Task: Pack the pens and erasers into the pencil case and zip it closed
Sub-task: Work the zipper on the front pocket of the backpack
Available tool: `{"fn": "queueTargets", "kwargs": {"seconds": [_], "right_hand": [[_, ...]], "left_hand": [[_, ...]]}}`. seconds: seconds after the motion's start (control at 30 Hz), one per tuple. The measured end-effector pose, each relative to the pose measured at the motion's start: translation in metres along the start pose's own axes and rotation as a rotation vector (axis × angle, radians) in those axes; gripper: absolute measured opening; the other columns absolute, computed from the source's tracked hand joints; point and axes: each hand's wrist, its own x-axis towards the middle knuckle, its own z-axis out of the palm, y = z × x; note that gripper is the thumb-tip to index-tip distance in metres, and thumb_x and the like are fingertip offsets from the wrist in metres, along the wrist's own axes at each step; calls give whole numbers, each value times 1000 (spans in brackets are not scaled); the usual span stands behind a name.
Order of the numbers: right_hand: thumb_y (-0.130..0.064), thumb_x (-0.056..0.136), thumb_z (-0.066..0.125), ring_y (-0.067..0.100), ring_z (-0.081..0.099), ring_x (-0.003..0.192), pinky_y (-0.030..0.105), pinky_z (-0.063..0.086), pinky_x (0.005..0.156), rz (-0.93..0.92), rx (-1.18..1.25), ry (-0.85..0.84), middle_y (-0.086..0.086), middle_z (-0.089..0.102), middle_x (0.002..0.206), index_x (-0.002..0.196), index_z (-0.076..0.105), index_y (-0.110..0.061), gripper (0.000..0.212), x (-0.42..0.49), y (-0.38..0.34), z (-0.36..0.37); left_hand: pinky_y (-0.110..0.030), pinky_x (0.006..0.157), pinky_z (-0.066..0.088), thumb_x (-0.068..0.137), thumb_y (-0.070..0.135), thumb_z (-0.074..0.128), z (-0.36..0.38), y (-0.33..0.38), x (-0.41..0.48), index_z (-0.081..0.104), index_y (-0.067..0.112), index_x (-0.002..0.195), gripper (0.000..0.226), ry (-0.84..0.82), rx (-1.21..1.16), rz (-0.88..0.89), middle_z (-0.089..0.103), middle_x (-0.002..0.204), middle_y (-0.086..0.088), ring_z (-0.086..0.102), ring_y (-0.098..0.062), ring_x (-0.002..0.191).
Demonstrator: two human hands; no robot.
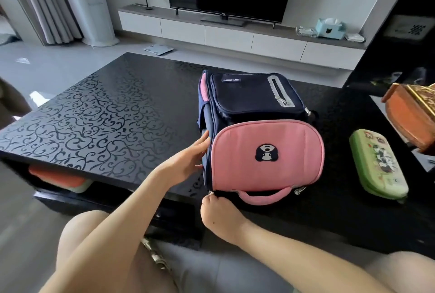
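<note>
A navy and pink schoolbag [266, 151] lies on the black table [106, 116], its pink flap and handle toward me. My left hand [188, 160] rests flat against the bag's left side, fingers apart. My right hand [219, 212] pinches a zipper pull [210, 193] at the bag's near left corner. A green pencil case [376, 165] lies shut on the table to the right of the bag, apart from both hands. No pens or erasers are in sight.
A brown and gold box [414, 113] sits at the right edge, beyond the pencil case. An orange and white container [58, 179] sits on the shelf under the table. A TV and a low white cabinet stand behind. My knees are below the table's near edge.
</note>
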Motion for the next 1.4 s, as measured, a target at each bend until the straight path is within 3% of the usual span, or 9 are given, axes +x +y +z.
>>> {"fn": "queueTargets", "kwargs": {"seconds": [0.23, 0.37, 0.57, 0.67, 0.77, 0.93, 1.07, 1.17, 1.4], "right_hand": [[-16, 67, 69, 29, 57, 89, 42, 43, 77, 378, 290, 698, 5, 64, 108, 115, 60, -14, 49, -43, 70, -65], [-37, 64, 77, 28, 52, 114, 53, 24, 110, 581, 260, 260, 5, 59, 124, 134, 46, -17, 79, -69, 151, -71], [-18, 76, 64, 13, 64, 84, 29, 48, 78, 404, 828, 81, -11, 71, 87, 102, 65, -37, 32, -110, 148, -68], [-25, 81, 63, 3, 57, 111, 26, 44, 95, 218, 917, -155, -19, 64, 118, 120, 57, -46, 45, -121, 125, -50], [-34, 79, 65, 4, 19, 141, 32, 21, 115, 96, 877, -366, -16, 22, 153, 141, 27, -46, 74, -118, 93, -13], [-42, 77, 67, 13, 7, 145, 45, 9, 115, 75, 833, -322, -3, 13, 157, 144, 27, -35, 78, -102, 72, 16], [-39, 77, 71, 4, 58, 109, 30, 44, 97, 545, 1362, 50, -12, 66, 115, 111, 67, -31, 35, -115, 124, 12], [-46, 81, 64, 22, 61, 104, 38, 48, 89, 1052, 942, 319, -1, 68, 112, 112, 65, -22, 39, -139, 176, 44], [-78, 65, 55, 46, 25, 133, 61, 21, 107, 1584, 542, -318, 27, 18, 150, 147, 12, -21, 108, -184, 244, 122]], "left_hand": [[-45, 102, 41, 60, 31, 75, -14, -21, 8, 23, 60, 133, 94, 89, 141, 15, 31, 150, 10, 39, -16, 132], [-33, 86, 51, 73, 30, 71, 5, -23, -7, 20, 55, 137, 86, 156, 324, 86, 47, 138, 10, 56, -13, 115], [-29, 59, 43, 93, 23, 51, 22, 0, -7, 57, 16, 97, 10, 466, 745, 290, 61, 80, -4, 55, -20, 71], [-30, 56, 25, 95, 22, 48, 22, 28, 9, 55, -3, 82, 29, 692, 792, 359, 54, 73, -13, 47, -21, 69], [-36, 63, 39, 95, 26, 47, 19, 59, 32, 57, -3, 85, 32, 786, 677, 341, 55, 75, -16, 48, -23, 70], [-35, 63, 37, 94, 30, 47, 21, 68, 51, 57, 0, 82, 34, 824, 746, 261, 55, 74, -14, 49, -27, 69], [-32, 62, 30, 94, 31, 47, 24, 52, 49, 53, 3, 83, 31, 830, 890, 218, 56, 77, -13, 55, -35, 79], [-36, 69, 35, 92, 31, 50, 32, 42, 50, 50, 2, 108, 33, 814, 953, 213, 63, 100, -21, 57, -40, 95], [-47, 91, 38, 91, 28, 51, 52, 25, 53, 27, 1, 136, 58, 908, 883, 176, 49, 127, -29, 48, -46, 112]]}}
